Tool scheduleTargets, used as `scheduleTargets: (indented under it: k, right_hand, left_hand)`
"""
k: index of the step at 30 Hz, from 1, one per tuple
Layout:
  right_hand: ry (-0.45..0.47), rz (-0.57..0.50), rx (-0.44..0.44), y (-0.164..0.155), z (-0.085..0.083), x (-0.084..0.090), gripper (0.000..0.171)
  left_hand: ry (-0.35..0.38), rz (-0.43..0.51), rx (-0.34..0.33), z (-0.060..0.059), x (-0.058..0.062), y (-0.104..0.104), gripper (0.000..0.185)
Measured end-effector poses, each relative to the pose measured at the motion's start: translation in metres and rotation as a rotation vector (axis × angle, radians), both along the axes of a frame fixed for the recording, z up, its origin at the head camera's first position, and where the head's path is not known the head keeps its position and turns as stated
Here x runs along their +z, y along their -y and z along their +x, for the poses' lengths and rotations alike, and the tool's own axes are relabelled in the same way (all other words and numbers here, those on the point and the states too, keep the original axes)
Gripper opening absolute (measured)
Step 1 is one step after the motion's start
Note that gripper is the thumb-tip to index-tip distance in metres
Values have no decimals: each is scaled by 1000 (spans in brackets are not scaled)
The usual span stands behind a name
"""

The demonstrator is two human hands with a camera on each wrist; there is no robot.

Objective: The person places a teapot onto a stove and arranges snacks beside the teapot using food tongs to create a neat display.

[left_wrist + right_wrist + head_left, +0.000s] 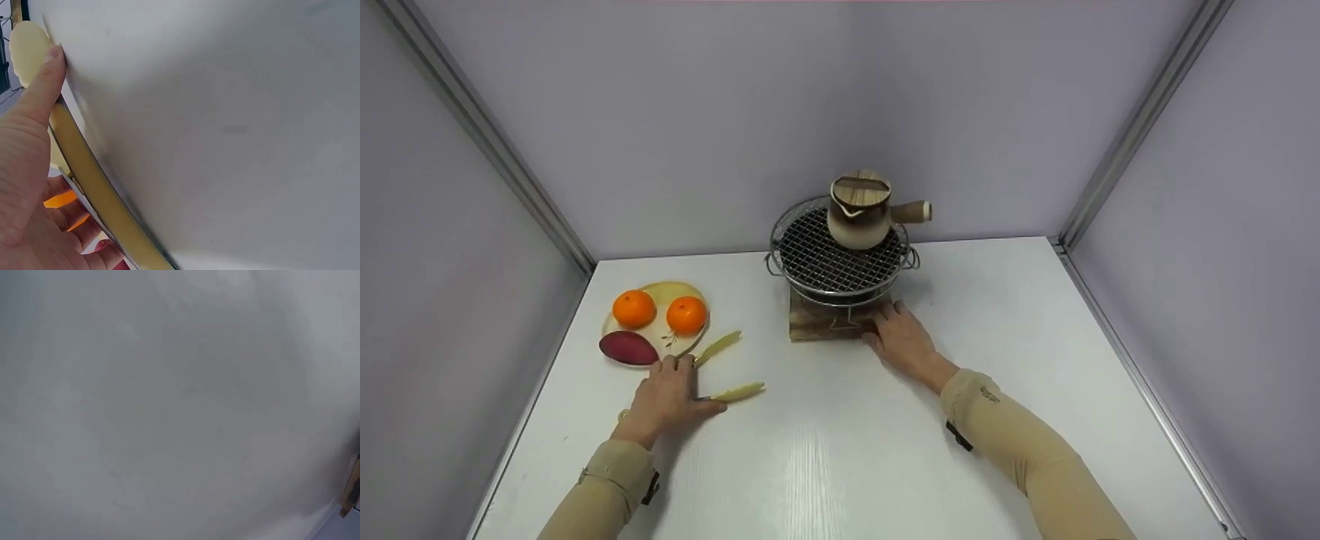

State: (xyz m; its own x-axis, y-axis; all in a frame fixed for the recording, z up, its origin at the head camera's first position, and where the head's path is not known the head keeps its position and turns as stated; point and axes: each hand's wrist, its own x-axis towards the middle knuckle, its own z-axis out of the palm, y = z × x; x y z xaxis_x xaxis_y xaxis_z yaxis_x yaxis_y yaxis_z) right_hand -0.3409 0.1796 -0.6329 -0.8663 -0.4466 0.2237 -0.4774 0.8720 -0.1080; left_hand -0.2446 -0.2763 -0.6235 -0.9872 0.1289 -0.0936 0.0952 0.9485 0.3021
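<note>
In the head view my left hand (664, 396) grips a pair of yellow-tipped tongs (739, 391) that lie low over the table, their two tips spread apart. In the left wrist view the thumb lies along the near arm of the tongs (84, 152), with the fingers at the far arm. My right hand (906, 343) touches the front right corner of a wooden base (810, 324) with extended fingers. A round wire grill (825, 262) stands on that base. On the grill sits a brown and cream pot (856, 229) with a wooden lid and a side handle.
Left of the tongs lies a round cream plate (671, 291). Two oranges (634, 309) and a dark red sweet potato-like piece (628, 348) rest on it. Pale walls (697, 135) enclose the white table (825, 450) at the back and both sides.
</note>
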Motion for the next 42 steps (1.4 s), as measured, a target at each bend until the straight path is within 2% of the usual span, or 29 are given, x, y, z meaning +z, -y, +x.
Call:
scheduleTargets:
  k: [12,19,25,33,42]
  right_hand:
    - [9,-45,-33,3,0,0,48]
    - [52,-102,-39,5,1,1,58]
    - [77,-99,-45,4,1,0,70]
    - [101,-106,-65,5,3,2,73]
    - [73,-102,-75,7,5,5,72]
  left_hand:
    - [-28,19,2,-1,1,1,98]
    - [-16,43,20,-5,0,2,95]
    - [-2,65,30,-5,1,1,98]
    - [5,70,39,-1,8,-2,97]
    - [-88,35,32,3,15,1,106]
